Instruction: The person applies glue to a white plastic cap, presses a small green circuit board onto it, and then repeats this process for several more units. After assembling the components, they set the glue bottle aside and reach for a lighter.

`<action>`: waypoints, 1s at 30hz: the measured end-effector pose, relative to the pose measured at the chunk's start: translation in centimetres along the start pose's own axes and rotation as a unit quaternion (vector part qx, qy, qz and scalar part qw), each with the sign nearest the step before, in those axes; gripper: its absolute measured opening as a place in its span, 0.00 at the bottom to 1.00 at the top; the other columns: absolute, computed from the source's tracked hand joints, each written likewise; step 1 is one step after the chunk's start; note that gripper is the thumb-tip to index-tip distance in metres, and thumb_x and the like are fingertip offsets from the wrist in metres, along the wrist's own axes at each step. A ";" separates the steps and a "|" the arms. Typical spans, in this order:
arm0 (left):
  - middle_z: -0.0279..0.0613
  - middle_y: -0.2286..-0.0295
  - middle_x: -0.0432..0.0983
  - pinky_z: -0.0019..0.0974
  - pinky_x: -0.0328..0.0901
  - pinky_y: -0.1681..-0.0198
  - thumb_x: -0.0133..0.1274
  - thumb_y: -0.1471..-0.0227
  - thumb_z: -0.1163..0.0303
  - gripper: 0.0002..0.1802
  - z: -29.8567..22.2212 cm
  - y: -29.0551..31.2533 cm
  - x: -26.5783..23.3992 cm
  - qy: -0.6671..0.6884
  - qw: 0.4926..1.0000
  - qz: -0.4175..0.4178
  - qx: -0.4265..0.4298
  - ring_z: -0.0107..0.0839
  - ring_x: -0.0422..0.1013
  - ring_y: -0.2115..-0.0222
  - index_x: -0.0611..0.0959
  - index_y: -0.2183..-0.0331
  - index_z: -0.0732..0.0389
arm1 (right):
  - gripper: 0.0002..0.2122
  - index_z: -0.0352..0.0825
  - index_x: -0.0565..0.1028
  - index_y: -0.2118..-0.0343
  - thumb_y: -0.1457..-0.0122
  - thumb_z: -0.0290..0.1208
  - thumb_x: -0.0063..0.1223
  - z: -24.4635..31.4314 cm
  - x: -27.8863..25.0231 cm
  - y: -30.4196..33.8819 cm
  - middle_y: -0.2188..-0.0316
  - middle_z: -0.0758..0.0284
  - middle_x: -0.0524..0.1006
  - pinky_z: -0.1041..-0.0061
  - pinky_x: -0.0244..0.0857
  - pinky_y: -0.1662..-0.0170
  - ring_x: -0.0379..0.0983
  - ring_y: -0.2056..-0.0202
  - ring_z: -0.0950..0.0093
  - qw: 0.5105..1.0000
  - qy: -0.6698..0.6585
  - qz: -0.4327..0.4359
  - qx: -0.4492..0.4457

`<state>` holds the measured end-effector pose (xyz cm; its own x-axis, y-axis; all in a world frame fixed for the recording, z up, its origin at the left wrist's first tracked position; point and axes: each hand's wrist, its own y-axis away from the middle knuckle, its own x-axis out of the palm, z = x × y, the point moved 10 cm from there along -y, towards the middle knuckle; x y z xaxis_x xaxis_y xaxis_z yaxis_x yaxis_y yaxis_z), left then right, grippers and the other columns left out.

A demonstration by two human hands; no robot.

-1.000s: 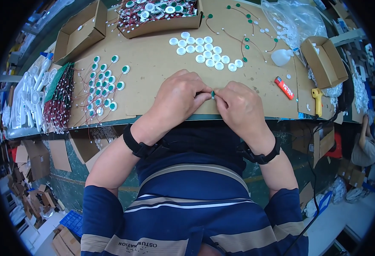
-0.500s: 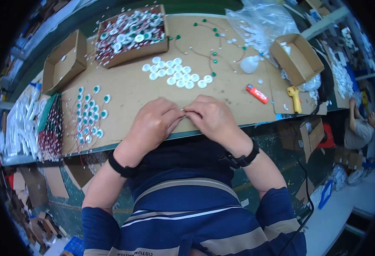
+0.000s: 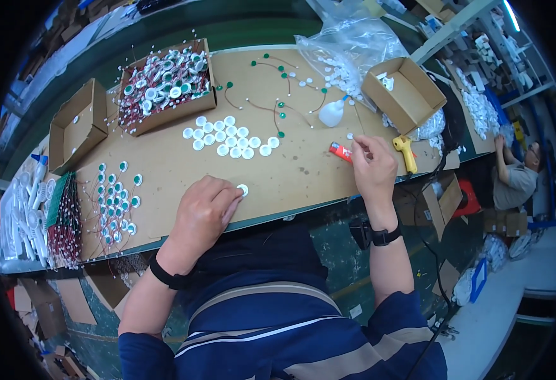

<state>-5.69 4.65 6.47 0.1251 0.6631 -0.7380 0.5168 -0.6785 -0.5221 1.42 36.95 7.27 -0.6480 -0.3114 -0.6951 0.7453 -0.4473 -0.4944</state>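
Small white disc [image 3: 243,189] lies flat on the counter [image 3: 290,177] at the tips of the left hand [image 3: 205,212], fingers curled over it, pressing more than pinching. It looks light, stiff plastic, likely slippery, best nipped by its rim. The right hand [image 3: 373,168] sits well apart by the red lighter [image 3: 340,151], grip closed around something tiny; I cannot tell what. Beyond, a cluster of white discs [image 3: 227,136] and a yellow glue gun [image 3: 406,151].
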 end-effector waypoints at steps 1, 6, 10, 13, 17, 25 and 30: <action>0.41 0.69 0.81 0.44 0.73 0.63 0.70 0.49 0.78 0.08 0.0 0.1 -0.1 0.001 1.000 -0.002 -0.002 0.43 0.77 0.67 0.87 0.66 0.63 | 0.09 0.31 0.86 0.56 0.38 0.25 0.67 -0.5 0.1 -0.4 0.60 0.59 0.85 0.71 0.78 0.57 0.84 0.62 0.66 1.000 -0.006 -0.002 0.021; 0.41 0.69 0.81 0.44 0.73 0.63 0.70 0.49 0.77 0.07 0.0 0.3 -0.1 -0.002 1.000 -0.002 -0.007 0.43 0.77 0.66 0.86 0.67 0.62 | 0.14 0.30 0.84 0.51 0.39 0.27 0.68 0.4 2.5 -3.6 0.58 0.58 0.86 0.72 0.78 0.55 0.85 0.60 0.65 0.998 0.035 -0.038 -0.049; 0.42 0.69 0.81 0.44 0.73 0.62 0.70 0.48 0.77 0.07 0.4 -0.2 0.1 -0.002 1.000 0.002 -0.010 0.43 0.77 0.66 0.87 0.66 0.61 | 0.19 0.30 0.82 0.45 0.39 0.28 0.69 -1.4 6.4 -5.9 0.54 0.60 0.87 0.73 0.77 0.50 0.85 0.56 0.69 0.999 -0.015 0.040 0.008; 0.42 0.69 0.81 0.44 0.73 0.62 0.70 0.48 0.76 0.07 0.7 0.4 0.2 -0.003 1.000 0.005 -0.026 0.43 0.77 0.66 0.87 0.66 0.61 | 0.21 0.28 0.81 0.44 0.38 0.30 0.69 -2.5 8.2 -5.5 0.52 0.62 0.86 0.72 0.76 0.47 0.83 0.49 0.74 0.972 -0.135 0.151 0.114; 0.41 0.69 0.81 0.44 0.73 0.62 0.70 0.48 0.76 0.07 0.9 0.4 0.2 -0.011 1.000 -0.015 -0.024 0.42 0.77 0.66 0.88 0.65 0.60 | 0.21 0.27 0.77 0.39 0.34 0.28 0.65 0.3 7.7 -1.6 0.50 0.63 0.84 0.71 0.77 0.51 0.82 0.53 0.75 0.924 -0.328 0.141 0.135; 0.41 0.70 0.81 0.45 0.73 0.62 0.71 0.49 0.77 0.07 0.8 0.6 0.2 -0.037 0.999 -0.023 -0.025 0.43 0.77 0.67 0.88 0.67 0.62 | 0.22 0.27 0.73 0.38 0.32 0.27 0.61 5.6 9.5 4.9 0.55 0.63 0.81 0.79 0.72 0.66 0.76 0.69 0.78 0.792 -0.528 0.254 0.171; 0.41 0.70 0.81 0.45 0.73 0.62 0.70 0.49 0.78 0.08 0.5 0.5 0.4 -0.050 0.999 -0.009 -0.018 0.43 0.77 0.66 0.88 0.66 0.62 | 0.19 0.27 0.76 0.43 0.34 0.28 0.64 4.9 10.5 6.0 0.60 0.64 0.80 0.84 0.66 0.72 0.72 0.72 0.83 0.761 -0.558 0.265 0.199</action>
<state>-5.80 4.43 5.65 0.0318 0.6390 -0.7685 0.5479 -0.6542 -0.5213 -1.70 26.87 -0.40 -0.1687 -0.9549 0.2442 0.9856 -0.1608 0.0523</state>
